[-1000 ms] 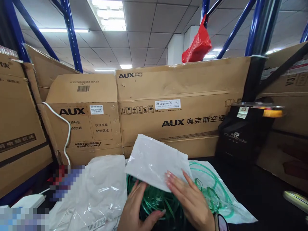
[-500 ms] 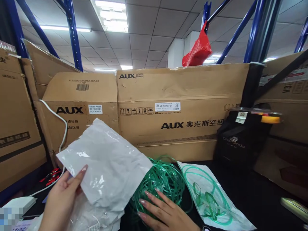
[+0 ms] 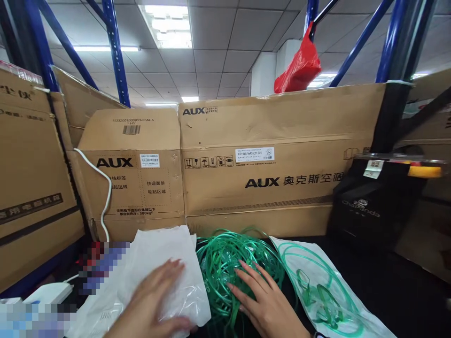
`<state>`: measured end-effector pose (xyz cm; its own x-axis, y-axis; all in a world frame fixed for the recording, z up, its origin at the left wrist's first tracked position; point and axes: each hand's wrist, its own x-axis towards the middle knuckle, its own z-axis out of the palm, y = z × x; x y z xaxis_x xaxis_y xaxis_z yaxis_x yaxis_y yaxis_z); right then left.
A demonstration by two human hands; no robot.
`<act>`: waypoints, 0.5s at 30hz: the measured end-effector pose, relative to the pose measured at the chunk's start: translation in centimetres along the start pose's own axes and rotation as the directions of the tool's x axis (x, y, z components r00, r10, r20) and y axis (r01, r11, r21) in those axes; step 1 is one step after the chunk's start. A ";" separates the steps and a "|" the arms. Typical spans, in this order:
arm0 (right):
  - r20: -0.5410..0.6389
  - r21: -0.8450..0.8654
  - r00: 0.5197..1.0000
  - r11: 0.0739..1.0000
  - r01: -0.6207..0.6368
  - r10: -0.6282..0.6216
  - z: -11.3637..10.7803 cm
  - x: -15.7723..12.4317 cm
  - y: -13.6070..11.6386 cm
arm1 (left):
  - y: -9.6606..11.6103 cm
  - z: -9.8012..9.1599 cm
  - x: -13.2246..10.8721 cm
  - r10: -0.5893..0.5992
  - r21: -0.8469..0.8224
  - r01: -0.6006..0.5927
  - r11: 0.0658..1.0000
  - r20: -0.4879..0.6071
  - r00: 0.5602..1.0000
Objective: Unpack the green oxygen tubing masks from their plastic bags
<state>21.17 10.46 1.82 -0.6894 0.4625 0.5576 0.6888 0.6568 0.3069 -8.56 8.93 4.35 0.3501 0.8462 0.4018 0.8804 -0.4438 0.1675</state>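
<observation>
Only a little looks done, and a lot looks left. On the right side of the black table (image 3: pixel 405 277), one flat white plastic bag (image 3: pixel 377 324) has a loop of thin green see-through tubing (image 3: pixel 329 270) that seems to be inside it. In the middle sits a big messy heap of shiny green plastic tubing (image 3: pixel 218 263), loose and not in any bag. To its left, white plastic bags (image 3: pixel 151 249) lie in a pile; I can't tell if anything is in them. The right hand (image 3: pixel 262 300) is open, with its fingers spread and touching the front of the heap, not closed around it. The left hand (image 3: pixel 155 300) is a bit blurry. It lies palm down over the top white bag, fingers straight and thumb out, and does not look to be gripping anything. Brown cardboard boxes (image 3: pixel 299 159) stand behind.
</observation>
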 end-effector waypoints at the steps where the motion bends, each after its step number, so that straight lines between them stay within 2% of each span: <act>1: -0.012 -0.016 1.000 1.000 -0.009 0.009 0.0 -0.1 0.2 | 0.8 0.7 -0.1 0.058 -0.012 -0.058 0.998 0.021 0.998; 5: -0.112 -0.091 0.989 0.990 -0.112 0.101 0.3 -0.4 1.2 | 2.0 2.0 0.2 0.071 -0.025 -0.069 0.997 0.070 0.995; 8: -0.233 -0.110 0.951 0.966 -0.235 0.205 0.9 -0.8 2.1 | 2.1 1.4 0.7 0.011 -0.066 -0.003 0.998 0.119 0.993; 10: -0.286 -0.091 0.931 0.961 -0.262 0.227 1.4 -1.2 2.8 | 2.4 0.7 0.9 -0.071 -0.043 0.077 0.996 0.124 0.990; 13: -0.296 -0.023 0.919 0.959 -0.281 0.262 2.0 -1.6 3.4 | 3.0 -0.3 1.0 -0.200 0.051 0.197 0.979 0.063 0.978; 15: -0.229 0.052 0.930 0.957 -0.284 0.289 2.3 -1.4 3.5 | 3.4 -0.7 1.1 -0.233 0.084 0.231 0.969 0.021 0.972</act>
<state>24.04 13.43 0.30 -0.3907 0.4828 0.7838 0.8436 0.5286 0.0949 -5.43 8.17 5.95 0.1417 0.9322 0.3331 0.9610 -0.2102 0.1795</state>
